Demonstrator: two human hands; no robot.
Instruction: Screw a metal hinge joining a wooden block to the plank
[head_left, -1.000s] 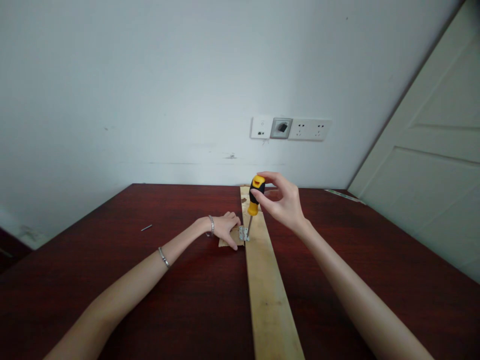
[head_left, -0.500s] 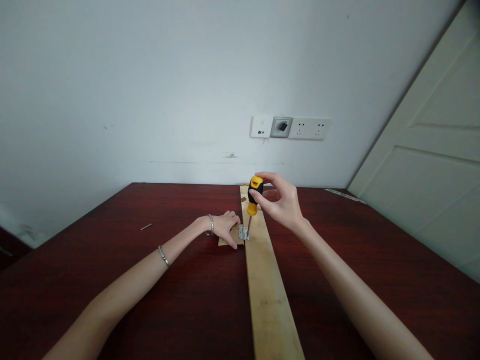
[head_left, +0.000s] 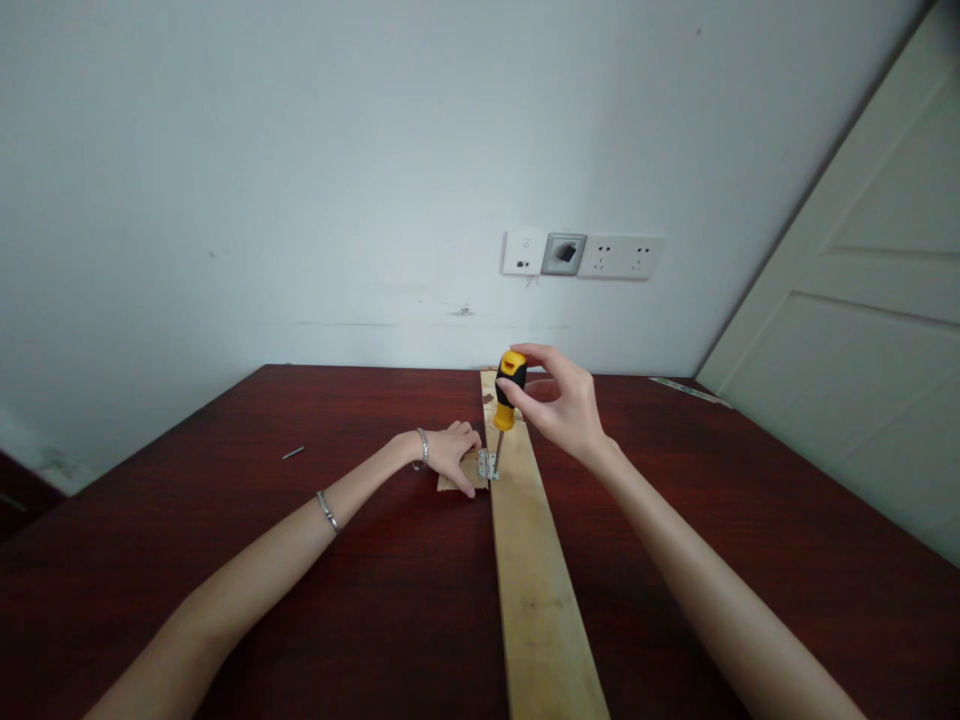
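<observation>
A long pale wooden plank (head_left: 536, 570) lies lengthwise on the dark red table (head_left: 300, 560). A small metal hinge (head_left: 487, 464) sits at the plank's left edge, joining it to a small wooden block (head_left: 459, 476). My right hand (head_left: 561, 402) pinches the yellow and black handle of a screwdriver (head_left: 508, 392), which stands upright with its tip on the hinge. My left hand (head_left: 450, 452) lies curled over the small block, pressing it down beside the hinge. Both wrists rest above the table.
A thin nail or screw (head_left: 293, 453) lies on the table at the left. White wall sockets (head_left: 583, 255) sit on the wall behind. A white door (head_left: 862, 320) stands at the right, close to the table's far right corner.
The screwdriver handle and my right hand have shifted very slightly left and up. My left hand has stayed on the block.
</observation>
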